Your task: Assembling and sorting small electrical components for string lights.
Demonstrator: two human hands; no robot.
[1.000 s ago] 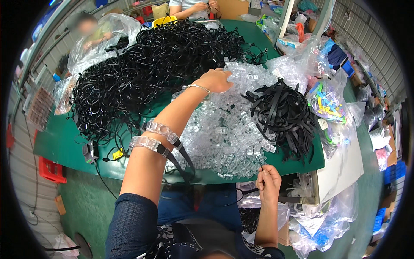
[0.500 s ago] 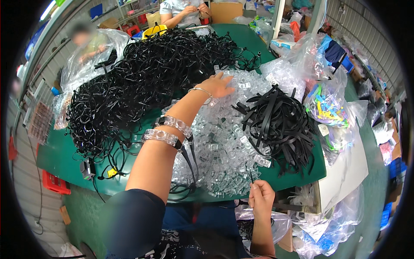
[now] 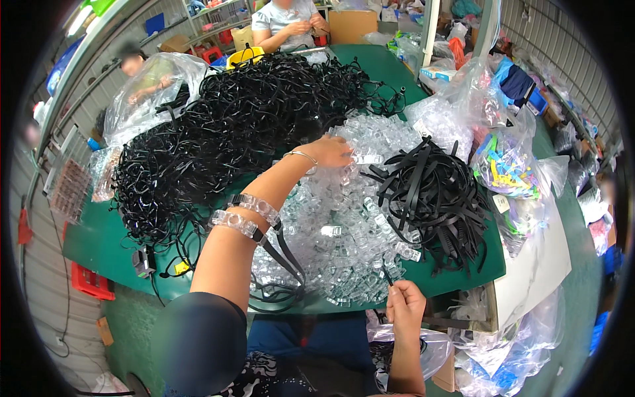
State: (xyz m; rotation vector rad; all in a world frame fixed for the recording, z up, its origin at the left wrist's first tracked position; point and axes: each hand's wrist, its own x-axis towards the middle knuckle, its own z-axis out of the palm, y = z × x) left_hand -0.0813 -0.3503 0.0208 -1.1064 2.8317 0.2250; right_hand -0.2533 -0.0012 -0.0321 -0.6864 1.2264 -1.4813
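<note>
My left hand (image 3: 331, 151) reaches far over the table, resting on a heap of small clear plastic pieces (image 3: 331, 218). Its fingers are extended among the pieces; nothing shows plainly gripped. Two straps with clear plastic pieces, like watch bands, circle my left forearm; their black ends (image 3: 283, 255) hang down over the heap. Near the table's front edge my right hand (image 3: 405, 301) pinches a thin black strap (image 3: 387, 276), its tip pointing up toward the heap. Right of the heap lies a bundle of black straps (image 3: 433, 205).
A large tangle of black straps (image 3: 231, 126) covers the table's left and far side. Bags of clear pieces and of colourful parts (image 3: 506, 169) stand at the right. Beyond the green table (image 3: 198, 284), a person (image 3: 288, 26) works with both hands; another sits at far left.
My left hand has drawn slightly nearer and its spread fingers have come down and closer together on the clear pieces. My right hand keeps its pinch. The whole view has shifted slightly.
</note>
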